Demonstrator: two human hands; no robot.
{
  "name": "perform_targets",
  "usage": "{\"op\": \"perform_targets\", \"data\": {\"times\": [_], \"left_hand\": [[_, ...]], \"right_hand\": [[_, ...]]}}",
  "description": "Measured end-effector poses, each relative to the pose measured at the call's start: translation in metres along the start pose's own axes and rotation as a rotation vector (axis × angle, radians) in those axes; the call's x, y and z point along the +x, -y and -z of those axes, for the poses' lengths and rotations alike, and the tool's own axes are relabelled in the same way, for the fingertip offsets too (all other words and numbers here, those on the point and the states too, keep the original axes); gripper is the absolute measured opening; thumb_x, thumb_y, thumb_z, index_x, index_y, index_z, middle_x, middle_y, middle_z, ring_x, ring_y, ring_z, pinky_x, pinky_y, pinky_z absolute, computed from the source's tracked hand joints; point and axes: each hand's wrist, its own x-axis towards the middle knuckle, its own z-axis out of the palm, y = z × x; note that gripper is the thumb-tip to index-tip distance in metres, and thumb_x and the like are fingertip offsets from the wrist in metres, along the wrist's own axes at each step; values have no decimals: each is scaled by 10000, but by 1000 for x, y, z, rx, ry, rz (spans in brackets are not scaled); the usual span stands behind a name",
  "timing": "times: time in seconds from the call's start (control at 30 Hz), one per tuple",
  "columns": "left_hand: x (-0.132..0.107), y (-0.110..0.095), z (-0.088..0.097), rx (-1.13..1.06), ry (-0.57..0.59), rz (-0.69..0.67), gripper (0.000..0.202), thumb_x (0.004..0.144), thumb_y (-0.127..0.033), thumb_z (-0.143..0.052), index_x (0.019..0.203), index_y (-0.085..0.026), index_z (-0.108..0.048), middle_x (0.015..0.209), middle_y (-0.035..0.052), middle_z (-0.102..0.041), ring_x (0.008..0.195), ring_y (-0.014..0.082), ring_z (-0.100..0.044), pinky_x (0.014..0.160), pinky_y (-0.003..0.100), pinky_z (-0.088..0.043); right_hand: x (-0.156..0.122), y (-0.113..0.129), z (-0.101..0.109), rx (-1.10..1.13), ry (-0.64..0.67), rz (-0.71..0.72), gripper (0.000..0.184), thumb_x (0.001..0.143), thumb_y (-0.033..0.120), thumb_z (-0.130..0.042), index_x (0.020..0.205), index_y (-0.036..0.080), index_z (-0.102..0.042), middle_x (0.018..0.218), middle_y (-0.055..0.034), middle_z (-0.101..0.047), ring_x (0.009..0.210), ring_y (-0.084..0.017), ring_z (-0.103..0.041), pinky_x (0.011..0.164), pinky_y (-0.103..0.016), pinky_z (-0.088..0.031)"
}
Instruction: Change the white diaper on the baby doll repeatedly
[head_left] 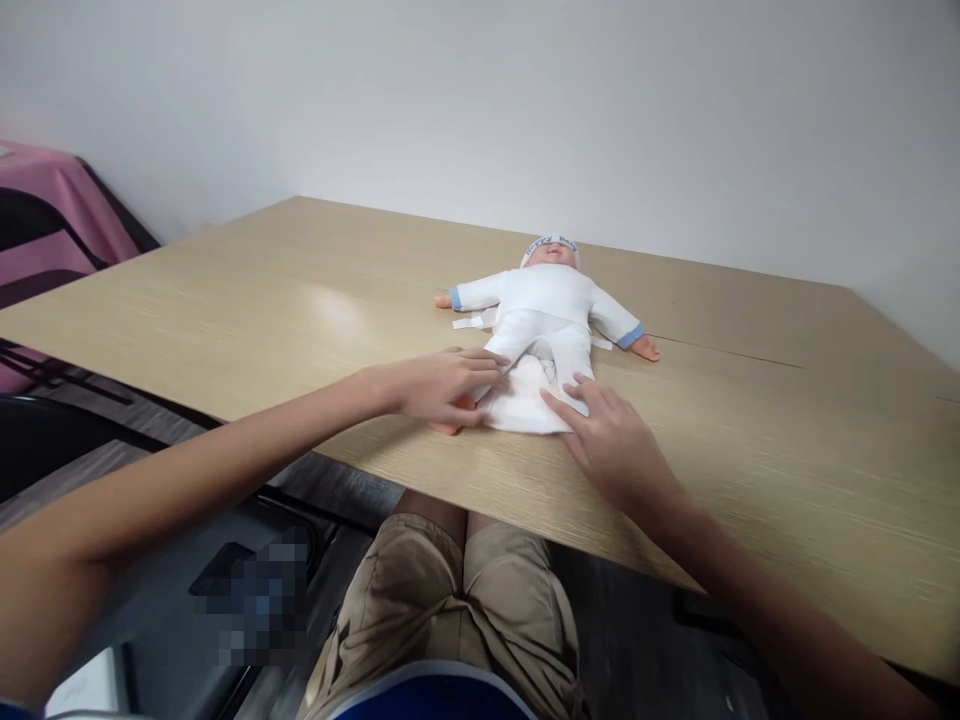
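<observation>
A baby doll point(544, 292) in white clothes with blue cuffs and a printed cap lies on its back on the table, head away from me, arms spread. Under its bottom and between its legs is a white diaper point(521, 405), its front part lying toward me and its tabs sticking out at the doll's sides. My left hand point(450, 385) rests over the doll's leg at left, thumb by the diaper's edge, fingers apart. On the other side, my right hand point(611, 430) has spread fingers touching the other leg and the diaper's right edge. Both hands partly cover the legs.
The light wooden table point(262, 290) reaches back to a white wall. Below its edge at left, a dark chair seat point(172, 590) carries a dark object and a blurred patch. Black chairs and a pink cloth point(67, 190) are at far left.
</observation>
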Motion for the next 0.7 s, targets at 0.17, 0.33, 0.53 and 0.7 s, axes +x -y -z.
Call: {"op": "perform_targets", "data": {"times": [0.17, 0.33, 0.53, 0.7], "left_hand": [[4, -13, -19, 55, -125, 90, 556, 979, -550, -793, 1378, -197, -632, 1495, 186, -702, 1450, 383, -587, 1181, 494, -497], [15, 6, -13, -137, -352, 202, 154, 1087, -310, -573, 1175, -223, -665, 1141, 90, -753, 1115, 284, -661, 981, 420, -530], [60, 47, 13, -439, -581, 225, 256, 1103, -417, -559, 996, -208, -660, 1040, 46, -719, 1019, 227, -654, 936, 354, -504], [115, 92, 20, -588, -642, 391, 297, 1089, -447, -594, 908, -212, -602, 862, 1, -602, 824, 181, -563, 779, 301, -432]], "right_hand": [[5, -11, -1, 181, -96, -114, 501, 1049, 96, -485, 1434, 215, -782, 1338, -168, -774, 1334, -368, -696, 1101, -522, -599], [16, -29, 2, 435, -214, -252, 333, 1097, 236, -496, 1190, 217, -815, 1136, -115, -773, 1041, -311, -745, 914, -443, -612], [59, -67, -1, 590, -416, -308, 289, 1088, 389, -556, 1138, 238, -799, 1316, -124, -743, 1236, -322, -700, 1119, -475, -533], [114, -112, -23, 720, -342, -552, 429, 1052, 613, -559, 1000, 243, -770, 1077, -97, -793, 1075, -326, -703, 1042, -483, -541]]}}
